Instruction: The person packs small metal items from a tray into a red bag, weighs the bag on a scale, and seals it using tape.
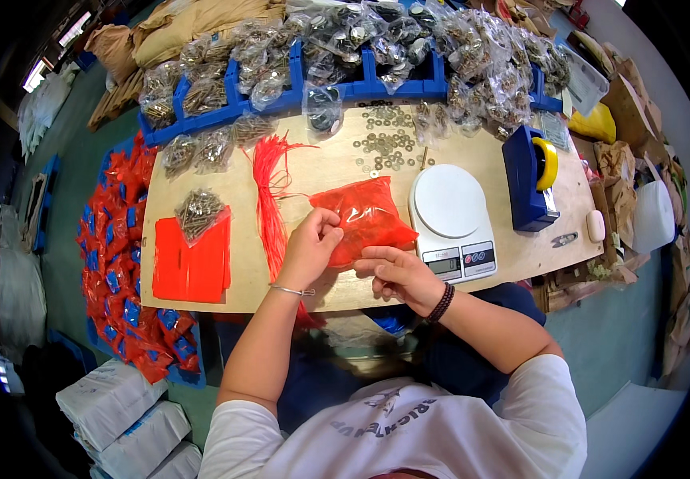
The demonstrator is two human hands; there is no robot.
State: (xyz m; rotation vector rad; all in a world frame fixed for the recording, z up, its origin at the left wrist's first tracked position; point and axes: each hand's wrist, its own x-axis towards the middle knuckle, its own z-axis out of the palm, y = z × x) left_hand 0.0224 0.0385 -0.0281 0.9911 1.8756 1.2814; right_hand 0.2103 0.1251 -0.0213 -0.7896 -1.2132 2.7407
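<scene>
A filled, glossy red plastic bag [369,209] lies on the wooden table in front of me, left of a white kitchen scale [446,199]. My left hand [315,243] is at the bag's left edge, its fingers curled and closed on the plastic. By the bag's lower right corner is my right hand [399,275], palm turned inward, fingers loosely bent and apart, with nothing visible in them. To the left of the bag runs a bundle of red plastic strips [271,199]. Flat red bags [189,267] are stacked farther left, with a clear bag of screws [200,214] on top.
Blue bins [293,76] heaped with clear bags of hardware line the table's far side. Loose washers [389,144] lie before them. A blue tape dispenser [527,180] stands right of the scale, near small snips [564,239]. Filled red bags [117,271] pile up at left.
</scene>
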